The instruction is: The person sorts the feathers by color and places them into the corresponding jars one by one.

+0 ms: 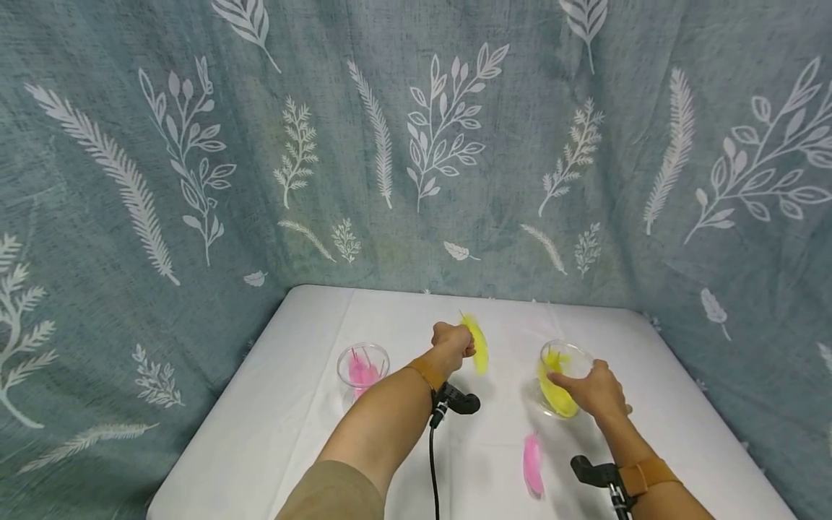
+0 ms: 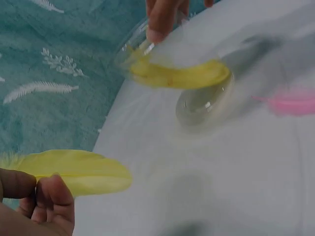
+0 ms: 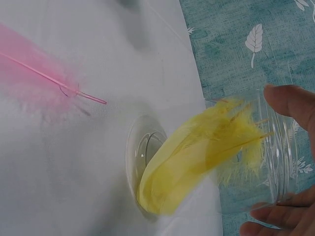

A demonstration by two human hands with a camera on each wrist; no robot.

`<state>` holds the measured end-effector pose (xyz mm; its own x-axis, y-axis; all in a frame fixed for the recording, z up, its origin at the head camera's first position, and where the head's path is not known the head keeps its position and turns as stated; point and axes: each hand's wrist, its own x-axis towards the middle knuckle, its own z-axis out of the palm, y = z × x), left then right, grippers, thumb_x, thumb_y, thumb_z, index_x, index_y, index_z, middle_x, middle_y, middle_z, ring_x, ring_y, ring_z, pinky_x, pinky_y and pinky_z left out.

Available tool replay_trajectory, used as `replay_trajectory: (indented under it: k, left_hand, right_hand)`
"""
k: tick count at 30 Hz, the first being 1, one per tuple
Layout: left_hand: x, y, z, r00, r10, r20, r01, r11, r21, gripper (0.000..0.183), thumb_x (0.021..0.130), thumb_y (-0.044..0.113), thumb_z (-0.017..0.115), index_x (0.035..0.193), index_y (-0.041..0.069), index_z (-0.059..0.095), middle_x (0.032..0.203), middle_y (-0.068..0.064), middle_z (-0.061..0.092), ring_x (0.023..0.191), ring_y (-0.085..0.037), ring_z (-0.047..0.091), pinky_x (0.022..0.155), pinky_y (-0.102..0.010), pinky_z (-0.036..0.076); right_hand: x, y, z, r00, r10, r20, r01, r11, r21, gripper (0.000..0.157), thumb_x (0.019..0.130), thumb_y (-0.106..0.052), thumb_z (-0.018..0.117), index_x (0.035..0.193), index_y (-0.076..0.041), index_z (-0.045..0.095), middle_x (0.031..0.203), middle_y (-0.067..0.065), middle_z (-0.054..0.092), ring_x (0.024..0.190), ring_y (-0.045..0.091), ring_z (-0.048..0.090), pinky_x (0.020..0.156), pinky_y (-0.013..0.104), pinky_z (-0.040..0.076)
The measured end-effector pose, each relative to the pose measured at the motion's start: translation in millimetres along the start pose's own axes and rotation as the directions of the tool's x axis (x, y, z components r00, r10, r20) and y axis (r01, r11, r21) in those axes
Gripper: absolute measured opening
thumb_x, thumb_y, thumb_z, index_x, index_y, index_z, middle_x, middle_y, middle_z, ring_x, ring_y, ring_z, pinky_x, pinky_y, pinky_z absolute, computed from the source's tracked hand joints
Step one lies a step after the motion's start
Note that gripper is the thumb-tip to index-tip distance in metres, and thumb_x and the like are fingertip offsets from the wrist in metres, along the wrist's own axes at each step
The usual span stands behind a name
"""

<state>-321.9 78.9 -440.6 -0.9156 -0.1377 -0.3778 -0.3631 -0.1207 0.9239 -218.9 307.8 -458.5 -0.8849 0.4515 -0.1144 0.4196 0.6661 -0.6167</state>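
Observation:
My left hand (image 1: 453,341) pinches a yellow feather (image 2: 86,172) between thumb and index finger. It is held above the middle of the table, apart from both jars. With thumb and fingers on opposite sides near the rim, my right hand (image 1: 594,390) holds a clear jar (image 3: 234,194). Several yellow feathers (image 3: 192,152) lean inside this jar, their quills toward its mouth. A single pink feather (image 1: 532,466) lies on the table, nearer to me than the jar.
On the left stands another clear jar (image 1: 384,355) with pink feathers (image 1: 362,370) in it, partly behind my left forearm. A white cloth covers the table (image 1: 292,419). A leaf-patterned curtain (image 1: 390,144) hangs behind. A black cable (image 1: 433,462) runs from my left wrist.

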Motion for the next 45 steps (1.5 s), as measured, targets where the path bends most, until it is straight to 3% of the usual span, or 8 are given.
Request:
replay_trajectory:
  k: [11, 26, 39, 45]
  left_hand:
    - [-29.1, 21.0, 37.0, 0.998, 0.024, 0.054, -0.017, 0.993, -0.116, 0.012, 0.078, -0.012, 0.063, 0.087, -0.004, 0.063, 0.066, -0.013, 0.063, 0.048, -0.016, 0.056, 0.063, -0.035, 0.056]
    - [-69.2, 38.2, 84.8, 0.989, 0.078, 0.124, -0.053, 0.98, -0.194, 0.014, 0.077, -0.014, 0.065, 0.074, -0.001, 0.065, 0.063, -0.013, 0.063, 0.046, -0.015, 0.055, 0.059, -0.034, 0.056]
    - [-82.5, 25.8, 104.1, 0.989, 0.055, 0.137, -0.033, 0.986, -0.162, 0.017, 0.074, -0.015, 0.065, 0.067, 0.0, 0.062, 0.061, -0.013, 0.063, 0.043, -0.014, 0.053, 0.06, -0.036, 0.056]
    - [-79.8, 10.9, 109.4, 0.991, 0.048, 0.125, -0.036, 0.995, -0.098, 0.02, 0.067, -0.019, 0.063, 0.078, -0.002, 0.062, 0.067, -0.012, 0.059, 0.043, -0.015, 0.052, 0.064, -0.04, 0.056]
  right_hand:
    - [2.1, 1.4, 1.2, 1.0, 0.017, -0.024, -0.017, 1.0, 0.003, 0.114, 0.075, -0.055, 0.075, 0.144, 0.014, 0.017, 0.141, 0.039, 0.027, 0.123, 0.057, 0.031, 0.096, 0.071, 0.02]
    - [0.7, 4.5, -1.2, 1.0, 0.003, -0.026, -0.003, 1.0, -0.01, 0.113, 0.074, -0.059, 0.073, 0.142, 0.015, 0.021, 0.137, 0.039, 0.031, 0.118, 0.056, 0.035, 0.09, 0.071, 0.025]
    - [-1.6, 3.3, 1.4, 0.999, -0.002, -0.039, 0.002, 1.0, -0.008, 0.113, 0.073, -0.062, 0.073, 0.14, 0.015, 0.024, 0.131, 0.036, 0.037, 0.113, 0.054, 0.039, 0.087, 0.07, 0.027]
    - [0.5, 2.5, 1.6, 1.0, -0.005, -0.028, 0.004, 1.0, -0.018, 0.115, 0.073, -0.062, 0.072, 0.141, 0.015, 0.022, 0.134, 0.037, 0.034, 0.115, 0.055, 0.038, 0.088, 0.071, 0.026]
